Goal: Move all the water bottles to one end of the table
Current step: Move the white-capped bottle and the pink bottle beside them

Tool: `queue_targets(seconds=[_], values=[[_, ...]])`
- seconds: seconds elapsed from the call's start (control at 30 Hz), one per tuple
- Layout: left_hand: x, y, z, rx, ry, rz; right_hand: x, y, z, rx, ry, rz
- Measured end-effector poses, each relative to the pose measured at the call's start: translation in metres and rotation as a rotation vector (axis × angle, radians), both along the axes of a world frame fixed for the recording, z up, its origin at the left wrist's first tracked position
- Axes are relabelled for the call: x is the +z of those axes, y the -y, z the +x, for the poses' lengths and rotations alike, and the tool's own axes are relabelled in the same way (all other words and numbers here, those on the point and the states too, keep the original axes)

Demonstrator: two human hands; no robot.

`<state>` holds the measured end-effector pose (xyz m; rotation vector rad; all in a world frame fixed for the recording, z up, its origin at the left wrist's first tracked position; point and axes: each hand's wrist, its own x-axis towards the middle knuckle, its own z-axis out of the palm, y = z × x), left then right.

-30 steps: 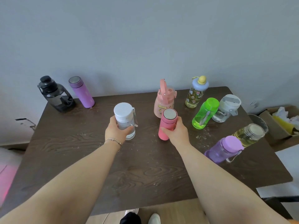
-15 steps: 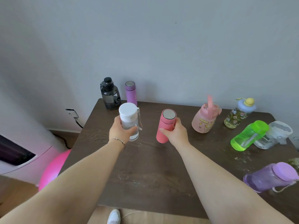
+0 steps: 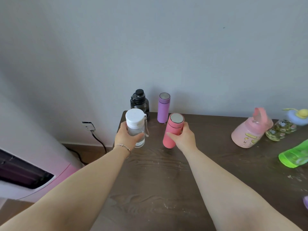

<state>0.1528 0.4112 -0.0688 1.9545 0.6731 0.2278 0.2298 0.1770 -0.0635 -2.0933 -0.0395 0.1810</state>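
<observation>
My left hand (image 3: 126,139) grips a clear bottle with a white cap (image 3: 135,124), held over the left end of the dark wooden table (image 3: 158,180). My right hand (image 3: 182,139) grips a pink flask with a steel top (image 3: 173,129) beside it, just above the tabletop. Behind them, at the far left corner, stand a black bottle (image 3: 139,101) and a purple flask (image 3: 163,108). On the right side are a pale pink jug (image 3: 250,132), a flowered bottle with a yellow knob (image 3: 283,129) and a green bottle (image 3: 295,155). A purple bottle's edge (image 3: 305,202) shows at the right border.
A grey wall rises right behind the table. Left of the table, a wall socket (image 3: 88,125) has a black cable running down to the wooden floor. A white and pink appliance (image 3: 30,177) stands at the lower left, close to the table's left edge.
Both hands have carried the clear bottle and the pink flask leftward, closer to the black bottle and purple flask. My view has swung left, so the right-hand bottles slid toward the border.
</observation>
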Motion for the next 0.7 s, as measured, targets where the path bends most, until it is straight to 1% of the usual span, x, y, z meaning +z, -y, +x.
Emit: queue_targets(seconds=[0.17, 0.37, 0.7], values=[[-0.016, -0.029, 0.027, -0.047, -0.013, -0.022, -0.015, -0.028, 0.024, -0.027, 0.004, -0.019], [-0.041, -0.042, 0.056, -0.062, -0.044, -0.04, -0.034, -0.049, 0.045, -0.043, 0.001, -0.051], [-0.06, -0.055, 0.076, -0.067, -0.052, -0.037, -0.05, -0.064, 0.06, -0.057, 0.014, -0.099]])
